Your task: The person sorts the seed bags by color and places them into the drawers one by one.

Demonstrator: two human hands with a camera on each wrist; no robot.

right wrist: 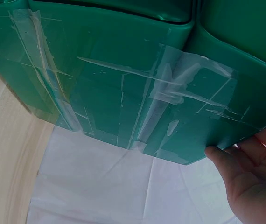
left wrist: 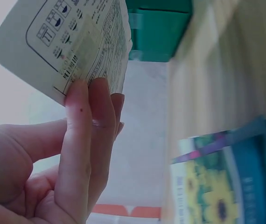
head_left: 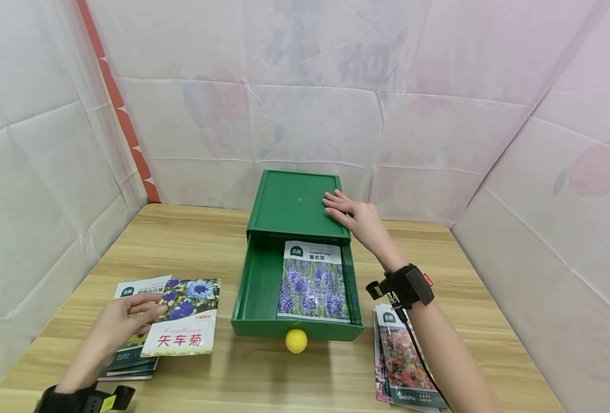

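A green drawer box (head_left: pixel 291 206) stands mid-table with its drawer (head_left: pixel 255 287) pulled out toward me. A lavender seed packet (head_left: pixel 312 281) lies flat in the drawer, and a yellow ball knob (head_left: pixel 296 341) sticks out of the drawer front. My right hand (head_left: pixel 343 209) rests on the box top near its right edge, fingers straight; the right wrist view shows the thumb (right wrist: pixel 219 154) at the box's (right wrist: pixel 123 79) side edge. My left hand (head_left: pixel 150 310) pinches a blue-flower seed packet (head_left: pixel 186 321) by its left edge, lifted over a stack. Seen from the left wrist, the fingers (left wrist: pixel 86 121) lie behind that packet (left wrist: pixel 77 37).
A stack of seed packets (head_left: pixel 129 358) lies at the front left beneath the held one, a sunflower packet (left wrist: pixel 217 186) on top. Another stack (head_left: pixel 403 355) lies at the front right by my right forearm. White cloth walls (head_left: pixel 439 143) close in the wooden table (head_left: pixel 196 241) on three sides.
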